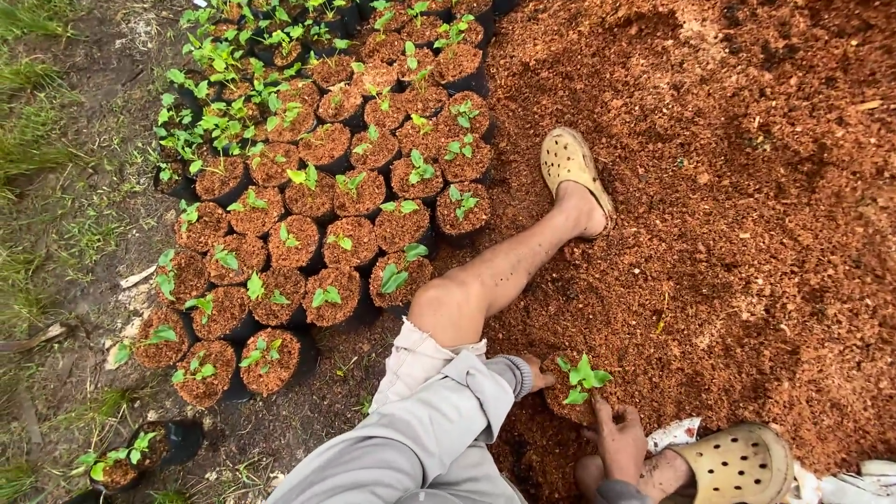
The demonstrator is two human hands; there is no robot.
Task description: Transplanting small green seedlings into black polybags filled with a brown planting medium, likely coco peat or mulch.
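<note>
Both hands, left hand (536, 373) at nine o'clock and right hand (618, 437) at five, grip the little plant pot (571, 399) with closed fingers.

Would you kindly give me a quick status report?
Both hands, left and right, cup seedling pot. Pot sits on red-brown mulch. Left leg stretched alongside; nothing blocking.

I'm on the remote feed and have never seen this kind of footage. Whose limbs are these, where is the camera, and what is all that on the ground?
There is one picture, from a camera on a person's head, looking down at their own body. They sit on a bed of reddish-brown husk, one leg stretched out, in tan perforated clogs. The left hand and right hand press in on either side of a small green seedling in a husk-filled pot. At left stand rows of black pots with seedlings. Further left is grass.
</note>
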